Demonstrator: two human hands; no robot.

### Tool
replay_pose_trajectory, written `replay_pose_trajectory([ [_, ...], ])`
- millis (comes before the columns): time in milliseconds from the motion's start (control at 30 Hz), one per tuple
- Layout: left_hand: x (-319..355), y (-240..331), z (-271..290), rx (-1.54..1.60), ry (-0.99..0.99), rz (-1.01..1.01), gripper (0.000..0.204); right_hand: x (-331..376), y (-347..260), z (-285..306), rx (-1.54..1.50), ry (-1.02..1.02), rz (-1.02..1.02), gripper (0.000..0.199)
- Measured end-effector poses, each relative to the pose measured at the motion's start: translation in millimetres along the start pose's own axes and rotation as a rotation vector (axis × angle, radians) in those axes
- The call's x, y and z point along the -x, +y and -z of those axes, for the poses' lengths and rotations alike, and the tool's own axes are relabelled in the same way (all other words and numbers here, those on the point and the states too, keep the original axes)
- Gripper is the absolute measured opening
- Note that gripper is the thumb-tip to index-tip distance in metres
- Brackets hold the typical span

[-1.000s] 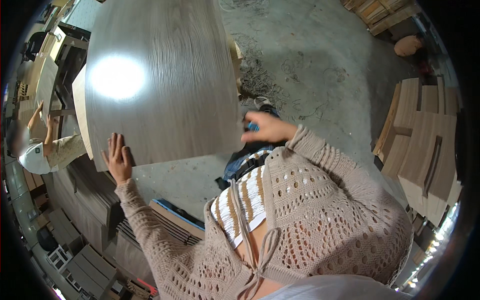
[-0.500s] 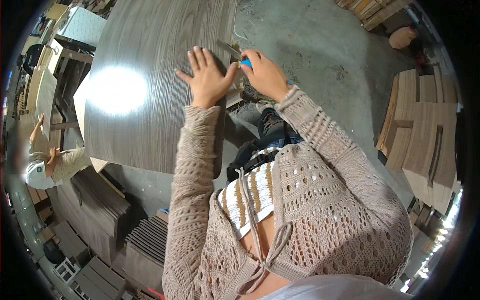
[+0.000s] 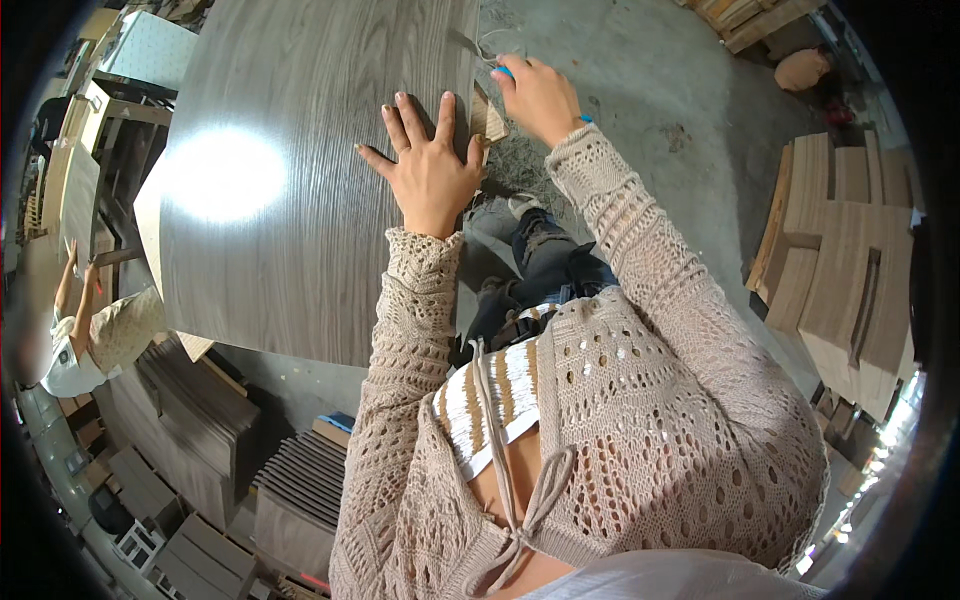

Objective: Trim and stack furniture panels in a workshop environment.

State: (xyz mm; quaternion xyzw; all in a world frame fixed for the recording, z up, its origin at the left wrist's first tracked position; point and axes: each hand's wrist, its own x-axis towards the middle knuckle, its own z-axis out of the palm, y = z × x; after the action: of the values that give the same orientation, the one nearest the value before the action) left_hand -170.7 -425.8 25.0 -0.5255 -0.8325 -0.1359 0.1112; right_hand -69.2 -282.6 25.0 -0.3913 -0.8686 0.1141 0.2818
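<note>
Pressing left hand (image 3: pixel 432 165) flat, fingers spread, on grey wood-grain panel (image 3: pixel 300 180); right hand (image 3: pixel 538 95) clamped on blue-handled tool (image 3: pixel 500 70) should track the edge steadily.

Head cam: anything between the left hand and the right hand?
Yes. The right edge of the grey wood-grain panel and a small wooden offcut lie between the left hand, flat on the panel, and the right hand, which grips a blue-handled tool.

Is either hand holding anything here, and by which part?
The right hand is closed around a small blue-handled tool at the panel's edge; only bits of blue show, so the exact hold cannot be told. The left hand holds nothing, lying flat on the grey wood-grain panel.
</note>
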Motion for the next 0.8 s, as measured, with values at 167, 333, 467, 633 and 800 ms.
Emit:
replay_pose_trajectory([
  [167, 9, 4, 13, 0.02, 0.01, 0.021, 0.057, -35, 14, -9, 0.031, 0.055, 0.033, 0.02],
  [333, 31, 0, 34, -0.005, -0.046, 0.033, 0.056, -77, 24, -15, 0.021, 0.084, 0.005, 0.024],
  [467, 59, -6, 49, -0.023, -0.098, 0.065, 0.057, -102, 19, -3, 0.038, -0.011, -0.042, 0.029],
  [633, 86, -17, 74, -0.03, -0.134, 0.114, 0.057, -127, 22, -2, -0.075, 0.062, -0.005, 0.028],
  [800, 115, -30, 94, -0.003, -0.117, 0.147, 0.053, -164, 19, 8, 0.0, 0.135, 0.072, 0.023],
])
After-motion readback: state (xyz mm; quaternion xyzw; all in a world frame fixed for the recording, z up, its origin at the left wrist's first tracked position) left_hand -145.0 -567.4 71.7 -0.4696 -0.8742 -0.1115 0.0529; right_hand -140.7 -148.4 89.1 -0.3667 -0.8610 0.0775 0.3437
